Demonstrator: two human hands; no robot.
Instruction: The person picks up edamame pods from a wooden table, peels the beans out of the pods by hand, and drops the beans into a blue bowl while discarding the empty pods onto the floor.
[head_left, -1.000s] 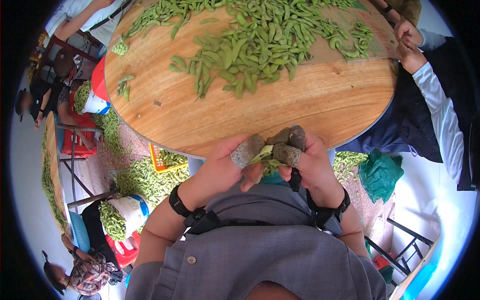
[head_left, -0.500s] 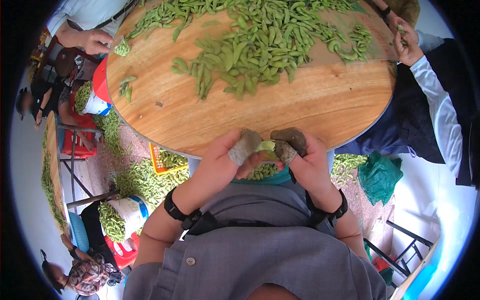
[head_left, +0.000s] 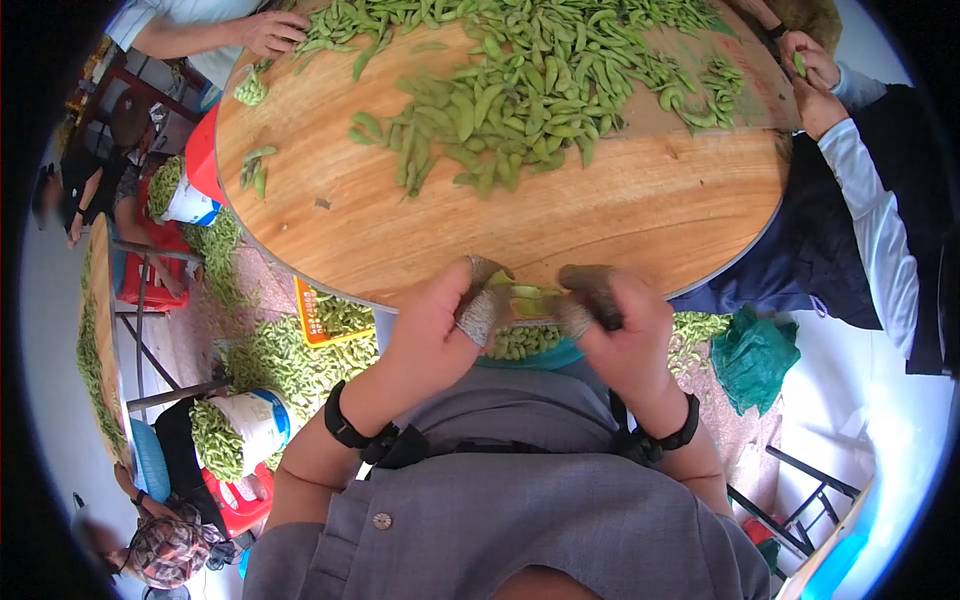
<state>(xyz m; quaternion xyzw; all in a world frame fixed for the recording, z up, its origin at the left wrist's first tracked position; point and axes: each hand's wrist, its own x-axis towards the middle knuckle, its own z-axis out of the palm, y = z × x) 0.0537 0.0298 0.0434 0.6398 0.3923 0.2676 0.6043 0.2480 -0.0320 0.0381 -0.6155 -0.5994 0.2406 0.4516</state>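
My left hand pinches a green soybean pod at the near edge of the round wooden table. From the other side my right hand, slightly blurred, has its thumb and finger closed on the pod's right end. Worn grey coverings wrap the thumbs and some fingers of both hands. Just under the hands, partly hidden, a teal bowl on my lap holds shelled green beans. Farther off on the table lies a large heap of pods.
Across the table at left, a co-worker's hand touches the heap's edge. At right, another person's hands hold a pod. Pods cover the floor around an orange crate and a white bucket. A green plastic bag lies at right.
My hands have moved slightly apart, with more of the pod showing between them. The co-worker's hand at upper left has moved right, onto the heap's edge.
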